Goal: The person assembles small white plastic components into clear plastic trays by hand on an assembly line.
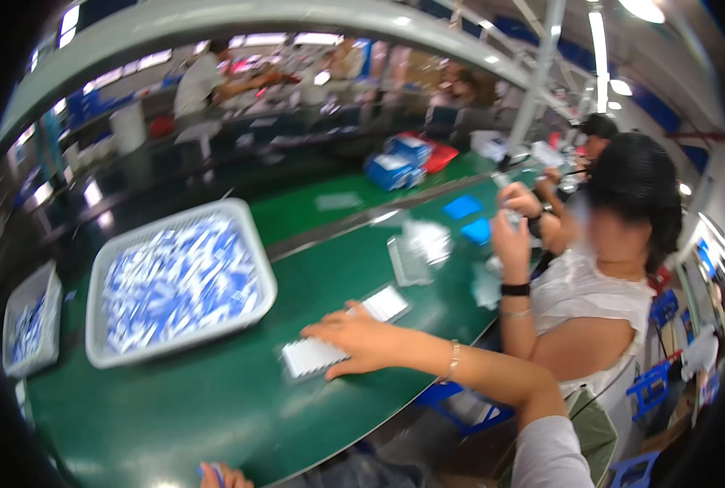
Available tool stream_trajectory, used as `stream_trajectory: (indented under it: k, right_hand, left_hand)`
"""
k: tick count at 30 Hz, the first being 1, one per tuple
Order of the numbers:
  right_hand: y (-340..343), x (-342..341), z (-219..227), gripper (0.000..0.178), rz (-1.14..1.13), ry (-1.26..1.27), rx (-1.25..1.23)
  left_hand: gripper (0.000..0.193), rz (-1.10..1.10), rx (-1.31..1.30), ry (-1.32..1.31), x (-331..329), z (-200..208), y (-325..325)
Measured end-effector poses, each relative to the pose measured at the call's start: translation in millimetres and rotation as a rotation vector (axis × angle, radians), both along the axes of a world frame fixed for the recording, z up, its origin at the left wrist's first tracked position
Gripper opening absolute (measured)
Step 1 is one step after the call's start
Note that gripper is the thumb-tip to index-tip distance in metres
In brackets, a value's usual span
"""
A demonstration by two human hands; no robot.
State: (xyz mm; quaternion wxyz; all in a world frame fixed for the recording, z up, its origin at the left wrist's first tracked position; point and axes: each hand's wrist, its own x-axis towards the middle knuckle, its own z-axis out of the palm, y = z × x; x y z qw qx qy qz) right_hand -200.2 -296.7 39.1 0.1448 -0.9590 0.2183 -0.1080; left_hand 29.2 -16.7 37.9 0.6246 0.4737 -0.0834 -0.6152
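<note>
My right hand (353, 335) reaches in from the lower right and lies across a long, shallow clear tray (307, 358) that holds a row of white pieces. The thumb is at the near edge and the fingers at the far edge, closed about the tray; my palm hides its middle. At the bottom edge my left hand (226, 475) shows only in part, its fingers closed on a small blue piece mostly out of the picture. Beyond it to the left, a pale grey plastic basket (266, 281) holds a heap of small blue-and-white pieces.
A narrower basket (52, 325) of similar pieces stands far left on the green table (175, 407). Beyond my right hand lie a clear tray (408, 262), crumpled clear plastic (429, 242) and blue pieces (463, 206). At right sits a co-worker (594, 285), hands raised. Blue boxes (395, 167) lie further back.
</note>
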Motion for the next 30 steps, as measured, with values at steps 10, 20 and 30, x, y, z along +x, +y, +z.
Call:
stream_trajectory:
  k: [10, 20, 30]
  right_hand:
    - [-156.4, -155.1, -25.3, 0.065, -0.086, 0.649, -0.978]
    - [-101.7, -97.4, 54.5, 0.070, -0.226, 0.014, -0.566]
    - [71.4, 5.4, 18.4, 0.075, 0.074, 0.010, -0.019]
  left_hand:
    - [0.031, 0.001, -0.004, 0.011, -5.3, 6.8, -11.7]
    - [0.029, -0.025, -0.120, 0.302, 13.5, -23.1, -2.2]
    - [0.016, -0.161, 0.075, -0.233, -17.5, 1.4, -18.6]
